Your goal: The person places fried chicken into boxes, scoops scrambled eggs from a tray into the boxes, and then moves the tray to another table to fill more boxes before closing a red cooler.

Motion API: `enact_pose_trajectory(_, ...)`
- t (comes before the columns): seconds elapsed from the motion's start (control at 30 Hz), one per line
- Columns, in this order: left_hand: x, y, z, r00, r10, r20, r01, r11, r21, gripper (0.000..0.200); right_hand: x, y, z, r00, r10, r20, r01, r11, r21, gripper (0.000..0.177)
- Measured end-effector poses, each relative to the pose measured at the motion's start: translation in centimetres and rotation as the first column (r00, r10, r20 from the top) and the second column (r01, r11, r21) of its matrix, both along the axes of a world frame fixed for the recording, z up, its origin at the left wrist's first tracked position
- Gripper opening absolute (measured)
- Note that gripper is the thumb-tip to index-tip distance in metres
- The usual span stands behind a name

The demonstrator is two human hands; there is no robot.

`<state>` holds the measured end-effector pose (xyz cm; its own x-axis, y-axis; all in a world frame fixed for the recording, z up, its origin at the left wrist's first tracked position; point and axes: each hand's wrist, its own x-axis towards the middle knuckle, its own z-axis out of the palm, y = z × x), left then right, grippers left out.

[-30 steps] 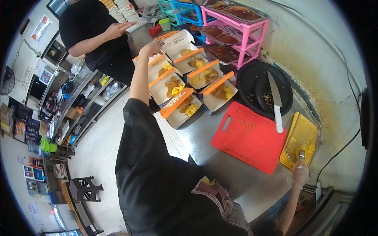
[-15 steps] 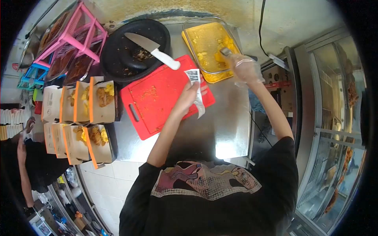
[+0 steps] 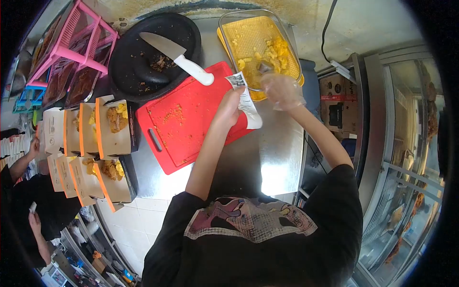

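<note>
My left hand (image 3: 229, 106) is closed on a printed white paper strip (image 3: 248, 107), which hangs over the right side of a red cutting board (image 3: 186, 124). On my right hand (image 3: 283, 91) is a clear plastic glove. Its fingers are closed around a metal-ended utensil (image 3: 263, 67) whose handle is hidden in the hand. The utensil's end dips among yellow food pieces (image 3: 279, 50) in a wire mesh basket (image 3: 248, 33). Under the basket sits a yellow tray (image 3: 300, 80). A white-handled knife (image 3: 193, 69) lies across the board's corner and a black stone mortar (image 3: 126, 71).
Open food boxes (image 3: 112, 138) with fried chicken and yellow pieces stand in two rows at left. Behind them are a pink rack (image 3: 79, 55) and trays of dark food. Another person's hand (image 3: 34, 147) reaches near the boxes. A glass display cabinet (image 3: 406, 143) stands right.
My right hand and the utensil have shifted left and down within the basket's near end. The paper strip has swung outward to the right. At left, the other person's hands have moved apart.
</note>
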<state>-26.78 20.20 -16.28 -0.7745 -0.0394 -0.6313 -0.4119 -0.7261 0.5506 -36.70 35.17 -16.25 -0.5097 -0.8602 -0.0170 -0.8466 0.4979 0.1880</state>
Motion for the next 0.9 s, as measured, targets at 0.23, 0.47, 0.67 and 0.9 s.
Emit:
enact_pose_trajectory(0.23,-0.1,-0.7,-0.9,0.999,-0.041,-0.023,0.041,0.999,-0.002,0.033,-0.3,-2.4,6.0,0.977,-0.069,0.2,0.025,0.976,0.215,0.014)
enact_pose_trajectory(0.47,0.3,-1.1,0.0,0.998,-0.044,-0.039,0.046,0.997,0.061,0.036,-6.0,1.7,-0.7,0.875,0.359,0.324,-0.269,0.919,-0.289,0.027)
enact_pose_trajectory(0.67,0.9,-0.6,0.7,0.999,-0.011,-0.03,0.012,0.999,0.048,0.035,-6.5,1.4,3.7,0.953,0.039,0.302,0.025,0.978,-0.205,0.033)
enact_pose_trajectory(0.9,0.8,0.0,0.6,0.997,0.06,-0.05,-0.055,0.995,0.086,0.034,-4.4,-2.4,1.2,0.994,-0.067,0.087,0.077,0.989,-0.124,0.018)
